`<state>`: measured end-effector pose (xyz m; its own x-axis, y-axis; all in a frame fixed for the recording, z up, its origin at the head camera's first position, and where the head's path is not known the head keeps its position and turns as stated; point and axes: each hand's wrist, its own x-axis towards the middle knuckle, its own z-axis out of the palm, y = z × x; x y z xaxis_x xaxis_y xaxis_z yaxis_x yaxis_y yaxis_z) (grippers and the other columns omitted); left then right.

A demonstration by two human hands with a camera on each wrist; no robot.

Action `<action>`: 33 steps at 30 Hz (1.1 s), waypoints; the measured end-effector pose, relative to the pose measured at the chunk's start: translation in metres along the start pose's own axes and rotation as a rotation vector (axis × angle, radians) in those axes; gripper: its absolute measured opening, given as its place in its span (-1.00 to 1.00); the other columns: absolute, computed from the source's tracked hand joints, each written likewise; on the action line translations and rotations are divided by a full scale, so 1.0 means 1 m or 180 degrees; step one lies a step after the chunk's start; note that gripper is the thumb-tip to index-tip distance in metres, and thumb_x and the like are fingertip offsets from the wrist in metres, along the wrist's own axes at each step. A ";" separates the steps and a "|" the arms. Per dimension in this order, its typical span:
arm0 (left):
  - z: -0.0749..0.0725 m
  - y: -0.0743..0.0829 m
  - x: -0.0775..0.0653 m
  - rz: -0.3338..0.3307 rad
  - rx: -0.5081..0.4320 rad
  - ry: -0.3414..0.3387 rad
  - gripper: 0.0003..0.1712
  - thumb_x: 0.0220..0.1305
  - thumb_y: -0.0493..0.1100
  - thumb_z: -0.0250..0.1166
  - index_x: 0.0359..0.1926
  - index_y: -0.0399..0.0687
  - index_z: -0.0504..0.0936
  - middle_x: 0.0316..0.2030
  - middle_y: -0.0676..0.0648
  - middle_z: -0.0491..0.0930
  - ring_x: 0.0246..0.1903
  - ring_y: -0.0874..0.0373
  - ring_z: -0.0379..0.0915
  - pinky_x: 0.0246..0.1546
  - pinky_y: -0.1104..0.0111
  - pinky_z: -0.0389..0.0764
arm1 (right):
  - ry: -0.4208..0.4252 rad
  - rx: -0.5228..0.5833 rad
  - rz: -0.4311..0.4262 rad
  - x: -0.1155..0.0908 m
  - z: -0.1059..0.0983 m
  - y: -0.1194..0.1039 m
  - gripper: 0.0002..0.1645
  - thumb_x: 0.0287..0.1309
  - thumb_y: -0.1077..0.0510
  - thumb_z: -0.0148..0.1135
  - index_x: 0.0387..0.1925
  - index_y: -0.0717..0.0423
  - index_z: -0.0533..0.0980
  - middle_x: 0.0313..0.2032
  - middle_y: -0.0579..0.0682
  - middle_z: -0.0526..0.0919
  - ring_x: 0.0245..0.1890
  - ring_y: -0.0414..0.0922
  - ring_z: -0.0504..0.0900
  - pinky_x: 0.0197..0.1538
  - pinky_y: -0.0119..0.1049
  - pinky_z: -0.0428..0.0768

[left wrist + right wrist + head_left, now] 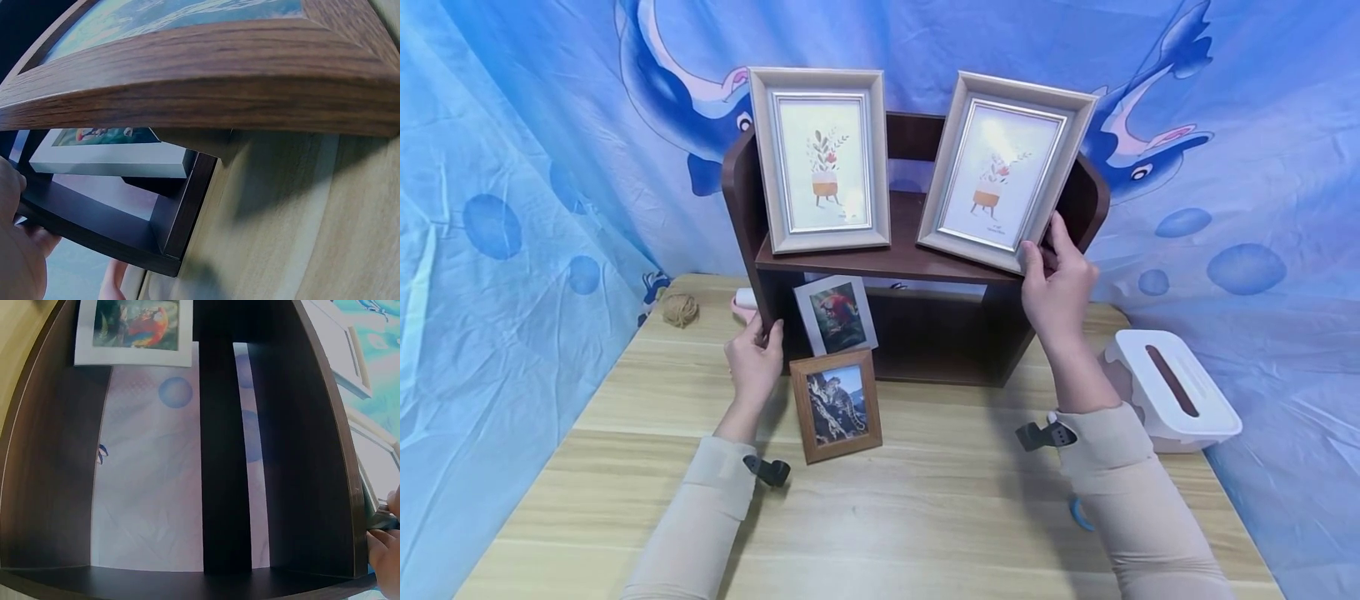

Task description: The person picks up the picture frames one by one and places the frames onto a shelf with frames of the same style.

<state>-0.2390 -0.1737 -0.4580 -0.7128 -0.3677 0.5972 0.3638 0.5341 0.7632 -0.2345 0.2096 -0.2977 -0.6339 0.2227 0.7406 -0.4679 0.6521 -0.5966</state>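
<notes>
Head view: right hand (1060, 287) pinches the lower corner of a slanted beige frame (1006, 167) on the brown shelf's (904, 218) upper board; left hand (755, 362) grips the shelf's side. Left wrist view: wooden frame (219, 75) fills the foreground. Right wrist view: white frame (134, 356) stands in the lower compartment.

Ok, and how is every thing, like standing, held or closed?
Left plant frame, standing
Right plant frame, held
Parrot frame, standing
Leopard frame, standing
Shelf, upright
String, wound into a ball
Tissue box, lid on
Left hand, gripping the shelf
Right hand, holding the right plant frame
</notes>
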 end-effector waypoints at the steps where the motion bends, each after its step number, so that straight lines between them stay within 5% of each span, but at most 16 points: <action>1: 0.000 0.000 0.000 -0.0009 -0.0004 -0.0008 -0.81 0.32 -0.32 0.33 -0.10 -0.35 0.73 -0.27 -0.34 0.74 -0.40 -0.15 0.71 -0.43 0.81 0.45 | -0.0002 -0.0016 -0.0017 -0.001 0.000 0.001 -0.43 0.36 0.23 0.27 0.36 0.18 0.45 0.16 0.14 0.65 0.01 0.02 0.71 0.01 -0.46 0.64; 11: 0.000 0.001 -0.001 0.0046 0.0001 0.0018 -0.83 0.30 -0.34 0.34 -0.13 -0.35 0.73 -0.30 -0.34 0.74 -0.41 -0.14 0.70 -0.42 0.82 0.43 | 0.0011 0.0164 -0.0173 -0.019 -0.008 0.001 -0.44 0.30 0.25 0.33 0.30 0.33 0.47 0.21 0.20 0.60 0.18 -0.02 0.61 0.14 -0.35 0.59; 33: 0.000 0.000 0.000 0.0087 0.0021 0.0039 -0.84 0.32 -0.31 0.34 -0.16 -0.36 0.73 -0.33 -0.31 0.74 -0.47 -0.07 0.68 -0.48 0.82 0.41 | -0.0081 0.0481 -0.0268 -0.059 -0.037 0.010 -0.48 0.20 0.39 0.35 0.22 0.37 0.52 0.05 0.16 0.71 0.06 -0.10 0.70 0.03 -0.50 0.62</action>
<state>-0.2390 -0.1731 -0.4583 -0.6952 -0.3624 0.6207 0.3789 0.5490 0.7449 -0.1789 0.2300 -0.3363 -0.6031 0.1524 0.7830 -0.6059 0.5509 -0.5739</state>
